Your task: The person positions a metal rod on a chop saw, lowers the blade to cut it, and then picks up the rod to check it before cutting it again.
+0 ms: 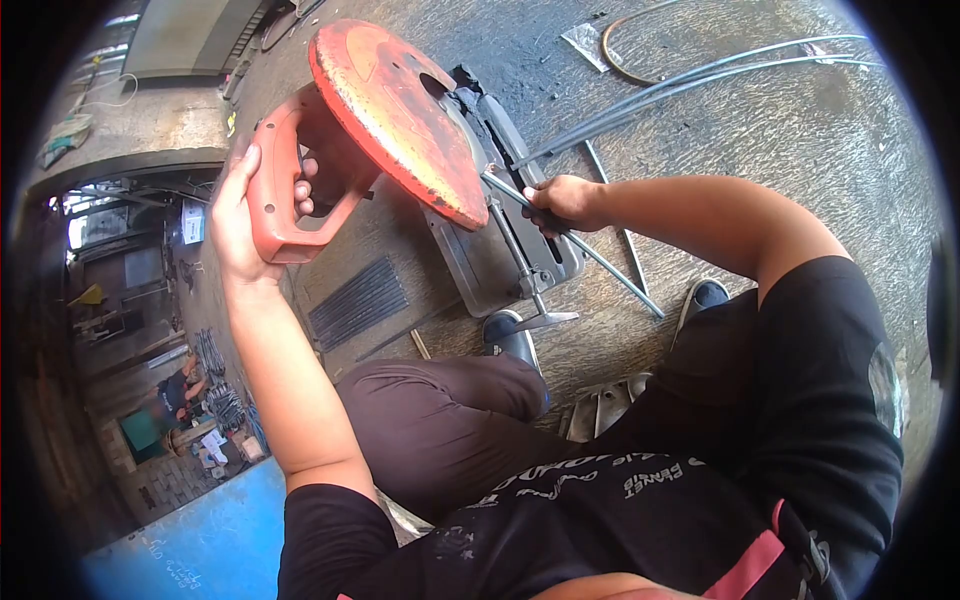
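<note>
My left hand (240, 220) is wrapped around the red handle (275, 195) of a chop saw. The saw's round orange-red guard (400, 110), scuffed and worn at its rim, is beside that hand and hides most of the blade area. Below it lies the grey saw base (480, 260) with a clamp screw (525, 265) and its crank. In my right hand (565, 205) is a thin metal rod (610, 270), gripped with closed fingers. One rod end reaches the edge of the guard; the other slants down toward my shoe.
Several long rods (690, 80) stretch across the floor at upper right. Left of the base lies a row of dark bars (360, 300). A blue panel (200, 540) fills the lower left. Another person (175, 390) is in the background near bundled material (222, 400).
</note>
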Motion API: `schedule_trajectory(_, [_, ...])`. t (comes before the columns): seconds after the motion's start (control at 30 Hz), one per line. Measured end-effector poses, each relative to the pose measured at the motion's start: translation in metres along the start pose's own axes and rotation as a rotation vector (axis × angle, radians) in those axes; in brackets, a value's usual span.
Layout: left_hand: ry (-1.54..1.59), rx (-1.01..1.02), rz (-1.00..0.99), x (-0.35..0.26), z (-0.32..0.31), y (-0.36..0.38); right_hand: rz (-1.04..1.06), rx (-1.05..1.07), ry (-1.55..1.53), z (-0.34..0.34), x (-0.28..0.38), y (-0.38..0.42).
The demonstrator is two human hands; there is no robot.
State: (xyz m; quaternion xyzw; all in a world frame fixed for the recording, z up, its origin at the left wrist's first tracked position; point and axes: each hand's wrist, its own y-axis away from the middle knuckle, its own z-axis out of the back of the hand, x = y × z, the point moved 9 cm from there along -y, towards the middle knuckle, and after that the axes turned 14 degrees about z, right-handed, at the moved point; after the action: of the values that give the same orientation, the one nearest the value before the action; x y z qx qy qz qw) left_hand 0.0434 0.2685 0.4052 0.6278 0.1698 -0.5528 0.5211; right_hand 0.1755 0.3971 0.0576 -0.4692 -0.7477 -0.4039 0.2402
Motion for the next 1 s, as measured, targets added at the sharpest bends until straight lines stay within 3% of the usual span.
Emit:
schedule_trajectory(0.13, [-0.002,-0.004,0.006,0.0,-0.001,0.001,-0.049,-0.01,0.197,0.004,0.004,0.006])
schedule_trajectory(0.27, [-0.007,-0.008,0.008,0.001,-0.001,0.001,0.019,-0.003,0.199,0.002,0.004,0.001])
schedule_trajectory(0.37, [-0.013,-0.002,0.001,0.0,-0.002,0.001,0.017,-0.123,0.215,0.014,0.005,0.008])
schedule_trajectory(0.47, [-0.013,-0.008,-0.001,0.0,-0.001,0.001,0.14,-0.167,0.395,0.032,0.026,0.007])
schedule_trajectory(0.63, [-0.022,-0.03,0.004,0.0,0.0,0.002,0.251,-0.174,1.067,0.033,0.122,0.013])
schedule_trajectory(0.83, [-0.005,-0.024,0.011,0.0,-0.003,0.003,0.366,-0.132,1.642,0.021,0.156,0.019])
schedule_trajectory(1.0, [0.0,-0.03,0.015,0.001,-0.002,0.003,0.338,-0.168,1.662,0.005,0.166,0.021])
